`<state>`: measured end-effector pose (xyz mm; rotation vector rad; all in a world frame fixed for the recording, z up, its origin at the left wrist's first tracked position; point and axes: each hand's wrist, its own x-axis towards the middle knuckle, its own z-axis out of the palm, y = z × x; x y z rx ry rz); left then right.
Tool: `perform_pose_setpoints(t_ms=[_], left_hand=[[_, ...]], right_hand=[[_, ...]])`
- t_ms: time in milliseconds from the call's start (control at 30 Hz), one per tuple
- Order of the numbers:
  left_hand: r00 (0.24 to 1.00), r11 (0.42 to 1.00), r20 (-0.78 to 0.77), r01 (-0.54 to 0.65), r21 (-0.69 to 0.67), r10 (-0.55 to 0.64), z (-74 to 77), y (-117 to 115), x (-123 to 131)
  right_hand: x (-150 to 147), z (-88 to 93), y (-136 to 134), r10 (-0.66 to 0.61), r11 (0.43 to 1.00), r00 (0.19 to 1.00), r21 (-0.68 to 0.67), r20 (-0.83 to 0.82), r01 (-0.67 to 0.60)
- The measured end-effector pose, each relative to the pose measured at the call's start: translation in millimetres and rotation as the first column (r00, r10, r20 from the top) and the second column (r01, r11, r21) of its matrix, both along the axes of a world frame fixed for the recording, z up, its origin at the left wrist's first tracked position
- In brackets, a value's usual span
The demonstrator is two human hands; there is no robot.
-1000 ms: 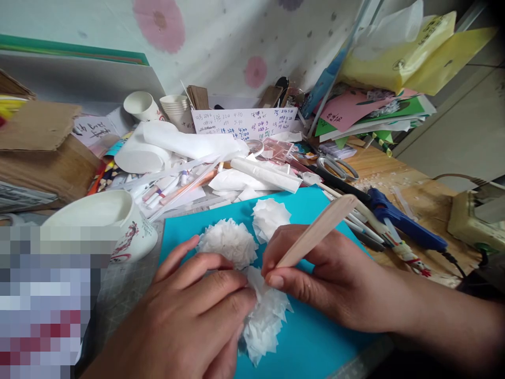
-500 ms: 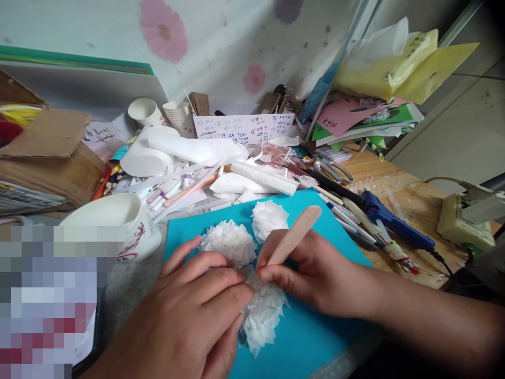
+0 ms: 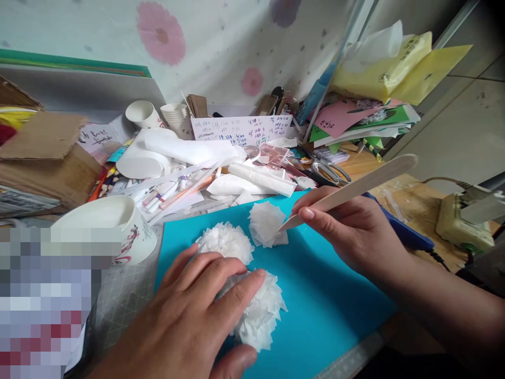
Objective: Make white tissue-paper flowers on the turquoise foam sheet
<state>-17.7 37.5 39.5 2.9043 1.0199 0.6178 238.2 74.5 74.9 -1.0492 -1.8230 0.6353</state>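
Note:
My right hand [image 3: 339, 221] pinches a flat wooden craft stick [image 3: 366, 184], its lower tip at the edge of a small stack of white tissue-paper pieces [image 3: 267, 223]. My left hand [image 3: 197, 305] is spread, its fingers resting over a ruffled white tissue-paper flower [image 3: 262, 310], which they partly hide. Just beyond those fingers lies a second ruffled tissue-paper flower [image 3: 225, 242]. The flowers and the stack lie on a blue sheet of paper [image 3: 315, 295].
A paper bowl [image 3: 130, 226] stands left of the blue sheet, near a cardboard box [image 3: 51, 152]. Behind lie white paper rolls [image 3: 185, 150], pens and scissors [image 3: 329, 171]. To the right are a blue glue gun [image 3: 410, 234] and a power strip [image 3: 457, 223]. A cutting mat [image 3: 122, 295] lies beneath.
My right hand has moved away from the near flower, up and right to the small tissue stack, tilting the craft stick rightward. The fingers of my left hand have spread over the near flower.

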Motion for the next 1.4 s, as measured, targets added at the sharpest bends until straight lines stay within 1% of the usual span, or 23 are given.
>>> perform_pose_setpoints(t_ms=[100,167,267,333,433,500,633,767,900,967,1033,1100,1133,1167,1233,1300,1333,1400], left_hand=[[0.997,0.997,-0.007,0.071,-0.017,-0.071,-0.4,3,-1],[0.998,0.997,0.008,0.069,-0.038,-0.069,0.7,4,-2],[0.997,0.995,0.031,0.079,-0.059,-0.077,3.0,4,-1],[0.995,0.993,0.047,0.092,-0.071,-0.088,3.9,4,0],[0.992,0.993,0.108,0.073,-0.088,-0.064,3.3,3,1],[0.989,0.995,0.137,0.057,-0.082,-0.045,2.1,2,2],[0.984,0.996,0.173,0.05,-0.079,-0.036,0.3,2,3],[0.976,0.995,0.214,0.048,-0.093,-0.027,0.7,2,4],[0.974,0.994,0.228,0.038,-0.105,-0.013,2.2,3,6],[0.97,0.995,0.245,0.033,-0.092,-0.009,2.6,3,6],[0.966,0.996,0.257,0.032,-0.082,-0.01,2.5,3,6],[0.967,0.995,0.255,0.042,-0.086,-0.018,2.1,3,5],[0.968,0.995,0.25,0.043,-0.095,-0.018,1.7,3,5],[0.97,0.994,0.244,0.042,-0.102,-0.016,1.4,3,4],[0.973,0.993,0.231,0.041,-0.106,-0.016,0.6,3,3],[0.979,0.993,0.203,0.046,-0.106,-0.023,0.3,2,1],[0.982,0.993,0.187,0.048,-0.107,-0.027,0.2,2,1],[0.986,0.993,0.162,0.053,-0.102,-0.036,0.5,2,1]], right_hand=[[-2,-3.5,1,0.098,0.994,0.99,0.027,0.099,-0.101],[-5,-6.3,3,0.162,0.981,0.975,0.085,0.15,-0.175],[-10,-11.1,7,0.181,0.963,0.959,0.16,0.22,-0.218],[-11,-13.4,10,0.147,0.959,0.964,0.208,0.222,-0.194],[-11,-13.6,13,0.078,0.96,0.979,0.252,0.188,-0.124],[-10,-12.4,13,0.052,0.959,0.981,0.263,0.189,-0.102],[-11,-12.0,13,0.046,0.957,0.972,0.27,0.231,-0.11],[-12,-16.3,16,0.051,0.946,0.966,0.299,0.252,-0.128],[-12,-17.2,17,0.044,0.949,0.957,0.287,0.288,-0.13],[-12,-13.3,14,0.029,0.953,0.965,0.284,0.259,-0.105],[-11,-7.5,10,0.001,0.958,0.987,0.283,0.162,-0.048],[-9,-2.9,8,-0.034,0.967,0.998,0.254,0.05,0.021],[-8,-1.9,7,-0.042,0.976,0.999,0.213,0.013,0.038],[-8,-2.1,8,-0.039,0.987,0.999,0.152,-0.018,0.042],[-6,-5.6,12,-0.018,1.0,0.994,-0.026,-0.104,0.016],[-4,-11.1,17,-0.018,0.984,0.978,-0.175,-0.21,-0.019],[-3,-13.5,19,-0.029,0.978,0.973,-0.206,-0.228,-0.02],[-1,-15.9,21,-0.037,0.98,0.983,-0.197,-0.18,0.001]])
